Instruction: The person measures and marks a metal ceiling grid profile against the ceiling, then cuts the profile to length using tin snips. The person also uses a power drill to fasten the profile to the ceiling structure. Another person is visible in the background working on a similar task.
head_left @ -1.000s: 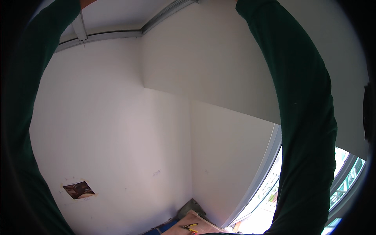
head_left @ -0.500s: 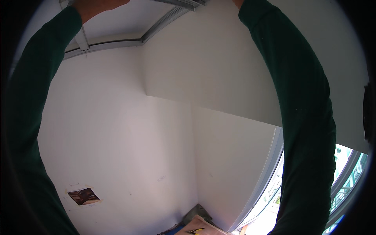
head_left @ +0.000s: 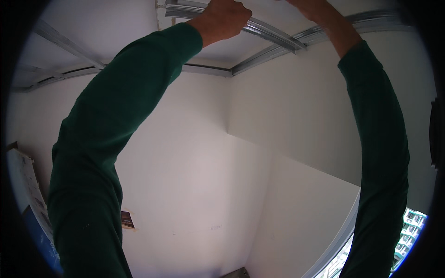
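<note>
A: How closed at the left grip (head_left: 227, 19)?
B: Curled inward, with fingers folded, overlapping the ridged metal ceiling channel (head_left: 271, 36). Clasping it or merely touching? Cannot tell from below.
A: And at the right grip (head_left: 303, 5)?
B: Cut off by the upper edge of view; cannot tell how far open, or around what.
A: Where to look for the channel?
B: Right at the left grip, extending to both sides of it, then sloping down rightward to overlap the metal wall track (head_left: 252, 62) below the right grip.
A: How to expect it in handling?
B: Probably light for its length, stiff lengthwise, perhaps slick on smooth faces and sharp at cut ends. Best taken around the folded sides, away from the ends, with support along both halves against twisting.
</note>
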The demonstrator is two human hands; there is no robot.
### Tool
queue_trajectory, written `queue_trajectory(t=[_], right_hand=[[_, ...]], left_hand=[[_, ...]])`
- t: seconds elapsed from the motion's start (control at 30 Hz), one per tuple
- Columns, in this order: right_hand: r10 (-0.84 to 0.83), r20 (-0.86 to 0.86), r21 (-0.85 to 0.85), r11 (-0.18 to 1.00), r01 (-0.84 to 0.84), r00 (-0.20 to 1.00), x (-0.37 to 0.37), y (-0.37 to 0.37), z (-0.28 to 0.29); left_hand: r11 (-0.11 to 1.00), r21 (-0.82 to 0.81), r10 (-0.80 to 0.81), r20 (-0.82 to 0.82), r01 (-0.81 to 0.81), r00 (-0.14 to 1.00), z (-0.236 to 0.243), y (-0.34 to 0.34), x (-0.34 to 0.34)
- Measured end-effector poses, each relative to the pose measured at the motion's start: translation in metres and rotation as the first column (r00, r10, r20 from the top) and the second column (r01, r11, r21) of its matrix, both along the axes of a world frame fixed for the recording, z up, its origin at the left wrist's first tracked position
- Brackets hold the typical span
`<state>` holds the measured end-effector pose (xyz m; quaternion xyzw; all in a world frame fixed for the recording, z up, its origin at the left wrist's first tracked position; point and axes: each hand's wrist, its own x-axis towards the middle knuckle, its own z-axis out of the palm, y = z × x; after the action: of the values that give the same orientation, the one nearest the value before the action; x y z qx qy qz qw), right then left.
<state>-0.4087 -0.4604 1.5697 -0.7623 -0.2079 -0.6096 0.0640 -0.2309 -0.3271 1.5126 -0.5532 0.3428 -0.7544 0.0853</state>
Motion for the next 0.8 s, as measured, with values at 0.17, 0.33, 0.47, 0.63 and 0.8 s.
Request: queue_trajectory(t=[0.17, 0.33, 0.47, 0.63, 0.8], right_hand=[[0.146, -0.262, -0.011, 0.988, -0.154, 0.954, 0.048, 0.084, -0.009], [0.163, -0.379, 0.037, 0.986, -0.162, 0.911, 0.073, 0.113, -0.003], [0.116, -0.424, 0.039, 0.993, -0.11, 0.898, 0.082, 0.118, 0.011], [0.297, -0.42, 0.165, 0.954, -0.25, 0.858, 0.078, 0.106, 0.014], [0.489, -0.428, 0.271, 0.872, -0.408, 0.76, 0.054, 0.089, 0.014]], left_hand=[[0.994, -0.112, 0.05, 0.335, -0.013, 0.941, 0.001, -0.007, 0.014], [0.985, 0.0, -0.161, 0.35, 0.172, 0.923, 0.005, -0.009, 0.02], [0.992, -0.018, -0.115, 0.323, 0.127, 0.939, 0.002, -0.008, 0.016], [0.998, -0.029, -0.04, 0.261, 0.049, 0.965, 0.002, -0.01, 0.013], [0.999, -0.003, 0.041, 0.309, -0.042, 0.95, 0.013, -0.009, 0.013]])
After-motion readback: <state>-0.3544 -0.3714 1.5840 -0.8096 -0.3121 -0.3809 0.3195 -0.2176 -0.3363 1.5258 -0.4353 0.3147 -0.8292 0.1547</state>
